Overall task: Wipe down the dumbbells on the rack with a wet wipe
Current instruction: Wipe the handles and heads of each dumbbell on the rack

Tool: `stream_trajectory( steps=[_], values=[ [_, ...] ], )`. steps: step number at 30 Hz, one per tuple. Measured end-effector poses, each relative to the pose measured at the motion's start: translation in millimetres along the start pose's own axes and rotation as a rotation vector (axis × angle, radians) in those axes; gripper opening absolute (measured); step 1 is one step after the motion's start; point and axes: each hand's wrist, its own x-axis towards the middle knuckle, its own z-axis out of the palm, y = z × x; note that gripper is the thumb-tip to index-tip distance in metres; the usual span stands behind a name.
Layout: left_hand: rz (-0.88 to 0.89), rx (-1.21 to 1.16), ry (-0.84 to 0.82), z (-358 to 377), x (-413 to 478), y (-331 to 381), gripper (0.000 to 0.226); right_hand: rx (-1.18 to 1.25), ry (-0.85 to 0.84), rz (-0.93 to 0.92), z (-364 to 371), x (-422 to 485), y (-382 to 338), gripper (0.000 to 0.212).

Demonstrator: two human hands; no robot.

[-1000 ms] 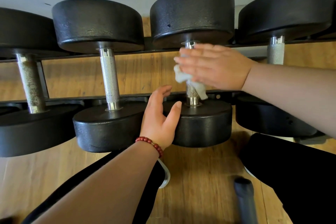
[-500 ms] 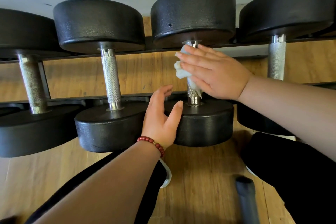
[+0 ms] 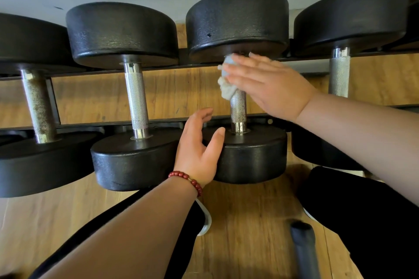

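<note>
The dumbbell being cleaned sits on the rack between the two hands. Its knurled handle runs straight away from the person, from the near head by the left hand to the far head just beyond the right hand.

The right hand is the working one. Its fingers lie straight and close together across the far end of the handle and press the bunched wet wipe against the metal. The thumb is hidden, so I cannot tell whether it closes round the bar from behind.

The bare stretch of handle lies on the near side of that hand, toward the left hand. The next stroke therefore likely runs along the bar's axis, back toward the person.

The left hand holds nothing. It is spread loosely, with the thumb resting on the near head and the fingers reaching into the gap beside it. It seems to be steadying the weight.

Another dumbbell lies just to the left of the left hand, and one more lies past the right wrist.
</note>
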Motion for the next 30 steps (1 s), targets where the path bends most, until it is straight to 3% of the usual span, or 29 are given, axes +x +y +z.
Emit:
stream_trajectory(
  steps=[2, 5, 7, 11, 16, 21, 27, 30],
  values=[
    [0.003, 0.003, 0.006, 0, -1, 0, 0.053, 0.0, 0.002, 0.064, 5, 0, -9, 0.052],
    [0.002, -0.003, 0.003, 0, -1, 0, 0.06, 0.031, -0.07, -0.055, 11, -8, -16, 0.053],
    [0.004, 0.003, 0.005, 0, 0, 0, 0.057, 0.025, -0.032, -0.048, 10, -6, -11, 0.053],
    [0.013, 0.008, 0.008, 0, -1, 0, 0.065, 0.075, 0.04, 0.157, 12, 0, -24, 0.05],
    [0.008, 0.004, 0.005, 0, -1, -1, 0.064, 0.295, -0.039, 0.295, 0, -6, -30, 0.036],
    [0.001, 0.0, 0.002, 1, -1, 1, 0.066, 0.208, 0.102, 0.493, -5, -1, -48, 0.032],
    [-0.002, 0.02, 0.002, -1, -2, 0, 0.059, 0.445, 0.156, 0.736, -9, 2, -64, 0.021],
    [-0.003, 0.015, 0.004, 0, -1, 1, 0.061, 0.538, 0.24, 0.964, -12, 13, -65, 0.016]
  ],
)
